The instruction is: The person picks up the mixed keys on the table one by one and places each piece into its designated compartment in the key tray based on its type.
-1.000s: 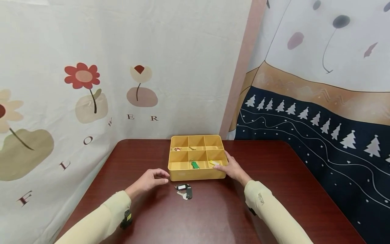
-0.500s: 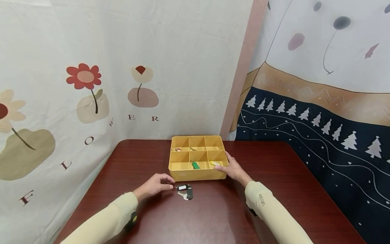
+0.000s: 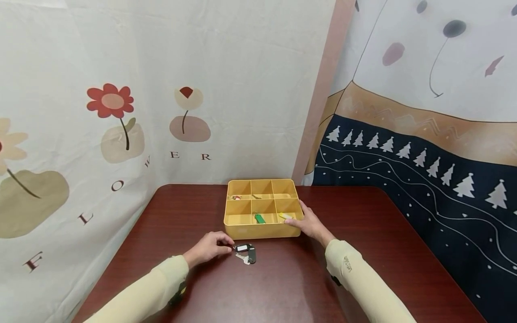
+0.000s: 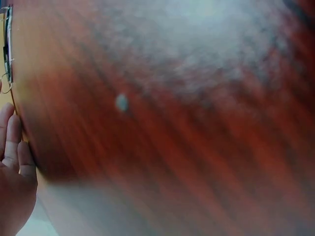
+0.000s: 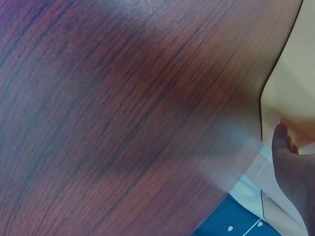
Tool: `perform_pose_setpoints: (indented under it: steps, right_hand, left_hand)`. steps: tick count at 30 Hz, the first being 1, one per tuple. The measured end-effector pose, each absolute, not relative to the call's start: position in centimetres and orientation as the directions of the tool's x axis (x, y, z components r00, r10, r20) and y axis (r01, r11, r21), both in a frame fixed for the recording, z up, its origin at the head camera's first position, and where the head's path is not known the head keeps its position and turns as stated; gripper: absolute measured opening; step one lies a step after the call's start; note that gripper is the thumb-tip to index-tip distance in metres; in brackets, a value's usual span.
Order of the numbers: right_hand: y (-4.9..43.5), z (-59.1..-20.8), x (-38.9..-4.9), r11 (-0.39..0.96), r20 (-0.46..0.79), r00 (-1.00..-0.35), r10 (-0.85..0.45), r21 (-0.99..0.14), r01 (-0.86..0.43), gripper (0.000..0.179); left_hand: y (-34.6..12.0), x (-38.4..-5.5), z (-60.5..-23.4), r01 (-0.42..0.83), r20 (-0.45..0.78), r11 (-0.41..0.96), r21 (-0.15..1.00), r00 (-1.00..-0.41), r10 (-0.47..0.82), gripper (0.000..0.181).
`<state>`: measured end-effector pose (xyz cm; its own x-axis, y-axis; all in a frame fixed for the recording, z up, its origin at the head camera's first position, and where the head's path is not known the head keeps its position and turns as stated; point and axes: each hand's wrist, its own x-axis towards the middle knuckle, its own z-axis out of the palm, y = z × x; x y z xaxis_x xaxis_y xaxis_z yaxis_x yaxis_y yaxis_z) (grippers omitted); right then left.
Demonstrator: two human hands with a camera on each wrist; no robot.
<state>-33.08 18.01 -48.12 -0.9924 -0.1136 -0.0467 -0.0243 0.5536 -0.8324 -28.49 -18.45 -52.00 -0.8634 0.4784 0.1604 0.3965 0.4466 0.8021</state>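
Note:
A yellow compartment box (image 3: 258,231) stands on the table. My right hand (image 3: 313,224) grips its front right corner, thumb over the front rim and fingers along the side. In front of the box lie keys (image 3: 243,258) with black key tags (image 3: 252,255), one of which has a white label. My left hand (image 3: 209,247) is at the left end of these keys, thumb and index fingertips on either side of the ring, with a gap between them. The left wrist view catches the other fingers (image 4: 14,132) loosely extended near the key ring (image 4: 7,88).
Inside the box, a green key tag (image 3: 260,219) lies front middle and a yellow key tag (image 3: 285,216) front right. Small items sit in the back left and back middle compartments. The dark red table (image 3: 282,287) meets printed curtains (image 3: 258,112) behind.
My left hand has moved right and slightly nearer, from the box's left corner to the keys. The right hand stays on the box, and the keys lie in place.

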Motion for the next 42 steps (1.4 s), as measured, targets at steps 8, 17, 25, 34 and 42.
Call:
perform_pose_setpoints:
  steps: [8,17,25,34,42]
  right_hand:
    - [18.0,-48.1,-33.1,0.554,-0.050,-0.993,-0.109,-0.832,-0.019,0.098]
    - [17.9,-47.9,-32.9,0.561,-0.053,-0.993,-0.105,-0.827,-0.015,0.098]
    - [17.9,-48.0,-32.9,0.557,-0.045,-0.993,-0.108,-0.831,-0.023,0.098]
    - [18.0,-48.2,-33.0,0.528,-0.032,-0.993,-0.113,-0.849,-0.033,0.096]
    - [18.0,-48.1,-32.9,0.517,-0.035,-0.992,-0.118,-0.855,-0.031,0.097]
  left_hand:
    - [-17.9,-28.8,-53.0,0.474,0.244,0.517,0.713,-0.859,0.451,0.012]
    - [-17.5,-28.6,-52.8,0.510,0.274,0.552,0.660,-0.847,0.455,0.006]
    - [-17.4,-28.4,-52.4,0.509,0.259,0.566,0.649,-0.847,0.464,0.005]
    - [-17.3,-27.8,-52.1,0.498,0.256,0.559,0.663,-0.853,0.455,0.005]
    - [-16.9,-27.4,-51.5,0.412,0.194,0.532,0.740,-0.888,0.418,0.005]
